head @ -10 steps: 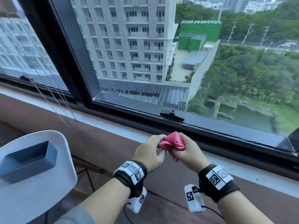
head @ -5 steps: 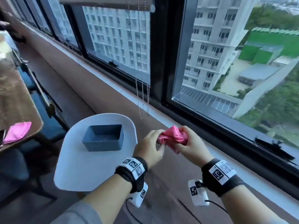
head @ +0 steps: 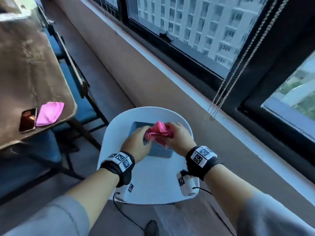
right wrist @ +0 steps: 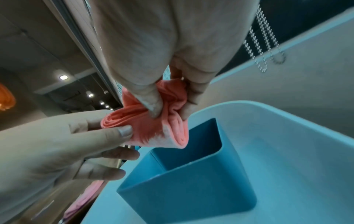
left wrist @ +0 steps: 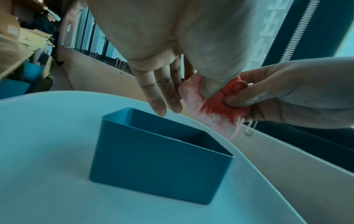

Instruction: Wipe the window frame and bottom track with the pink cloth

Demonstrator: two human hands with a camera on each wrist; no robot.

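Since half a second ago my view has swung down and away from the glass, and both hands with the pink cloth now sit over the blue box on the white stool instead of up by the sill. My right hand has thumb and fingers curled round the bunched cloth, gripping it. My left hand pinches a folded edge between thumb and forefinger, while its other three fingers hang straight and loose (the left wrist view shows them plainly, tips just above the box rim). One end of the cloth hangs down toward the box mouth without touching it, as far as I can tell.

I count two hands, one pink cloth in them, one blue box, one white stool. A second cloth, more magenta, lies on the brown table beside one phone. Bead chains hang before the dark window frame.
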